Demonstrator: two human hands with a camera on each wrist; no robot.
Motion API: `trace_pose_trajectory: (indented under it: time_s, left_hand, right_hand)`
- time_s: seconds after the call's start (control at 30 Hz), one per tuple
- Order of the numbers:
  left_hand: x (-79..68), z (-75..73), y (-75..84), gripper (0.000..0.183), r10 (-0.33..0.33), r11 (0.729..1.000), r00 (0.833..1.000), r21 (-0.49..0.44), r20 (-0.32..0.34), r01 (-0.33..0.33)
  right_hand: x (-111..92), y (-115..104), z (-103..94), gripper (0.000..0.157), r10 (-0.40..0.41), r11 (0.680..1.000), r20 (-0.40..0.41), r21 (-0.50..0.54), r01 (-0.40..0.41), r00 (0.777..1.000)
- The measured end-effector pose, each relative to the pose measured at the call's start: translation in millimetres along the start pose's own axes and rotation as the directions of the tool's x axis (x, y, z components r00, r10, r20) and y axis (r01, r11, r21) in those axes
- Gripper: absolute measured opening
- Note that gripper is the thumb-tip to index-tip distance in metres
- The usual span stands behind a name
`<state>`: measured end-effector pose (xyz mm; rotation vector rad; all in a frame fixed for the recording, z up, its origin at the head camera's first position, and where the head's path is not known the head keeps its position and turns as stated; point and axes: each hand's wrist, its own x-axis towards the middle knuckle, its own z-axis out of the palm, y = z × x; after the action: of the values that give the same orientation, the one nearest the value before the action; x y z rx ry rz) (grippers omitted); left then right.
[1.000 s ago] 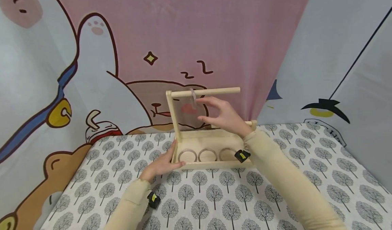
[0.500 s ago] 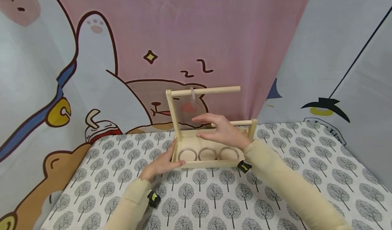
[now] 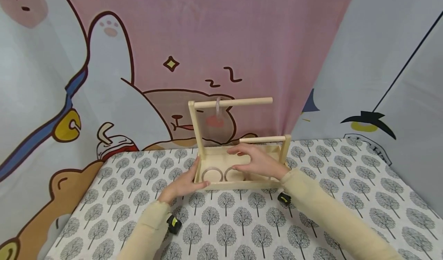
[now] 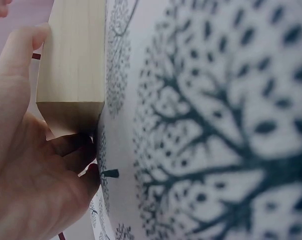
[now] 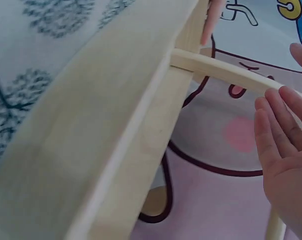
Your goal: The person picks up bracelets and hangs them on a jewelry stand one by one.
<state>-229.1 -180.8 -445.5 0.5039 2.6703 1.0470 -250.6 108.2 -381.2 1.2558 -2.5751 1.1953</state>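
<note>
A pale wooden tray stand (image 3: 228, 185) stands on the cloth, with a tall post (image 3: 196, 131) at its left end bearing a long upper rod (image 3: 249, 101). One translucent ring (image 3: 218, 108) hangs on that rod. In the tray lie a left ring (image 3: 202, 173) and a middle ring (image 3: 225, 173); my right hand mostly covers another ring. My left hand (image 3: 182, 184) grips the tray's left end, thumb on the front rim; the left wrist view shows its fingers around the wooden corner (image 4: 71, 55). My right hand (image 3: 257, 162) hovers over the tray, fingers and thumb apart, holding nothing.
A shorter rod (image 3: 263, 139) on a low post (image 3: 285, 148) stands at the tray's right end, beside my right wrist. The tree-print cloth (image 3: 242, 221) covers the table. A cartoon-print curtain (image 3: 270, 40) hangs close behind the stand.
My right hand has come away from the ring on the upper rod and moved down over the rings in the tray. My left hand stays on the tray's left end.
</note>
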Motion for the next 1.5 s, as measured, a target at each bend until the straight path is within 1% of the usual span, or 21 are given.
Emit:
trace_pose_trajectory:
  time_s: [0.07,0.17,0.3,0.4,0.53,0.67,0.77,0.9,0.97,1.1,1.17,1.27,1.4,1.5]
  left_hand:
    - [0.0,-0.5,-0.1,0.106,0.001,1.0,1.0,0.003,-0.002,-0.001]
    - [0.3,-0.6,-0.4,0.105,0.004,1.0,1.0,0.004,-0.002,-0.004]
    - [0.2,-0.5,0.1,0.104,0.011,1.0,1.0,-0.005,0.001,-0.011]
    - [0.0,-0.5,0.7,0.103,0.019,1.0,1.0,-0.005,0.0,-0.019]
    - [-0.1,-0.4,0.1,0.103,0.026,1.0,1.0,-0.001,0.001,-0.026]
    - [-0.6,-0.7,-0.4,0.103,0.027,1.0,1.0,0.001,0.002,-0.027]
    - [-1.8,-0.7,0.0,0.103,0.034,0.999,0.999,0.004,0.006,-0.034]
    - [-2.7,-0.4,0.3,0.101,0.049,0.999,0.999,-0.012,0.007,-0.049]
    - [-2.2,-0.4,-0.2,0.101,0.051,0.999,0.999,-0.02,0.008,-0.051]
    - [-1.9,-1.1,0.5,0.103,0.027,0.999,1.0,-0.03,0.01,-0.027]
    - [-2.1,-1.2,0.7,0.104,0.016,0.999,1.0,-0.029,0.01,-0.016]
    - [-1.8,-1.0,0.9,0.103,0.0,1.0,1.0,-0.03,0.008,0.0]
    - [-1.9,-1.1,1.4,0.102,-0.001,1.0,1.0,-0.026,0.01,0.001]
    - [-2.1,-1.5,1.4,0.102,0.009,1.0,1.0,-0.021,0.014,-0.009]
  right_hand:
    - [-2.9,4.6,0.9,0.047,0.02,1.0,0.007,0.013,-0.02,1.0]
    - [-8.0,12.1,1.8,0.049,0.057,0.998,0.026,-0.004,-0.057,0.998]
    - [-16.0,23.4,2.2,0.05,0.123,0.992,0.055,-0.037,-0.122,0.991]
    - [-21.9,32.5,1.1,0.051,0.148,0.989,0.08,-0.027,-0.147,0.986]
    - [-30.0,45.2,-1.7,0.051,0.154,0.988,0.11,-0.021,-0.153,0.982]
    - [-38.1,55.2,-4.4,0.052,0.169,0.985,0.12,-0.058,-0.163,0.978]
    - [-42.8,59.3,-6.3,0.053,0.181,0.982,0.119,-0.069,-0.174,0.976]
    - [-47.2,63.0,-7.6,0.054,0.199,0.979,0.115,-0.063,-0.192,0.973]
    - [-49.0,64.9,-7.9,0.056,0.209,0.977,0.119,-0.077,-0.201,0.971]
    - [-52.4,70.3,-8.1,0.057,0.215,0.974,0.149,-0.107,-0.2,0.965]
    - [-54.1,74.3,-8.1,0.056,0.208,0.976,0.165,-0.099,-0.193,0.964]
    - [-56.7,78.3,-8.6,0.056,0.194,0.981,0.192,-0.057,-0.186,0.962]
    - [-58.0,76.9,-10.5,0.058,0.204,0.978,0.235,-0.002,-0.209,0.95]
    - [-57.7,74.8,-11.7,0.058,0.213,0.974,0.258,0.017,-0.225,0.942]
